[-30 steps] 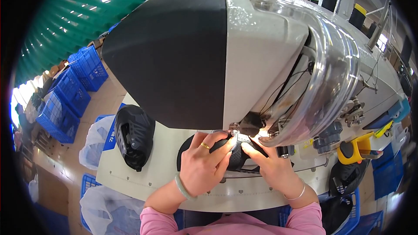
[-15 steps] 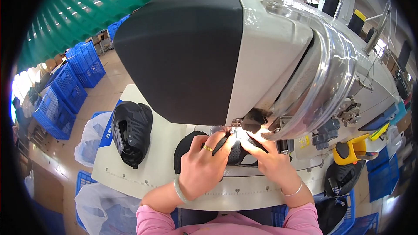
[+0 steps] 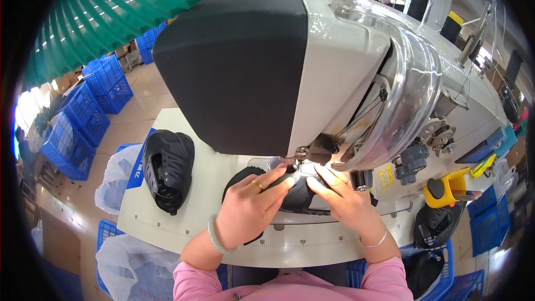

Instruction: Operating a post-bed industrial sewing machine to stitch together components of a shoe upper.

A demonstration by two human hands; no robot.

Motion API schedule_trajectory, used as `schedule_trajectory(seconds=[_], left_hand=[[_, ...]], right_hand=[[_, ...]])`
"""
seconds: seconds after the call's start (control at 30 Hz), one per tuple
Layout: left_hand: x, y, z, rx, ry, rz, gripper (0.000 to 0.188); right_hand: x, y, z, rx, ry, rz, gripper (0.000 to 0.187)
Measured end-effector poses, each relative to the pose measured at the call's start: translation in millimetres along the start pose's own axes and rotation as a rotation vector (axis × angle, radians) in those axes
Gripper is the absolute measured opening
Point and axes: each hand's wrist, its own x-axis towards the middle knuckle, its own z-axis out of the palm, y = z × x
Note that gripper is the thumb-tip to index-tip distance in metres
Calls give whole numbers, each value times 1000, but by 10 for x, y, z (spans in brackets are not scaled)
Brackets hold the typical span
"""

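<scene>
Blue crates (image 3: 108, 86) stand along the tiled floor to the left of a pale counter (image 3: 214, 184), under a green ridged sheet (image 3: 122, 19). In the head view, a large sewing machine (image 3: 345, 44) with a black end cover (image 3: 234, 72) rises over the counter, two dark, yellow-topped thread cones (image 3: 418, 4) behind it. The black shoe piece (image 3: 299, 196) lies on the counter beneath the machine's brightly lit presser foot (image 3: 301, 155), between both hands. The left hand (image 3: 248, 200) has its fingers extended, slightly apart, on the piece's left part — resting on top, not closed round it. The right hand (image 3: 352, 203) likewise lays loosely spread fingers on its right part. A black shoe upper (image 3: 168, 173) sits apart at the counter's left; near the right edge, a yellow holder (image 3: 446, 190) is just above another dark upper (image 3: 436, 224).
</scene>
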Motion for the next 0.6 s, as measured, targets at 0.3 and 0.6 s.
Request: schedule_trajectory(seconds=[0.3, 0.6], left_hand=[[-20, -20, 75, 101, 17, 62, 32], [-8, -29, 163, 194, 60, 72, 32]], right_hand=[[-17, 27, 72, 9, 45, 47, 50], [-46, -8, 122, -67, 49, 110, 45]])
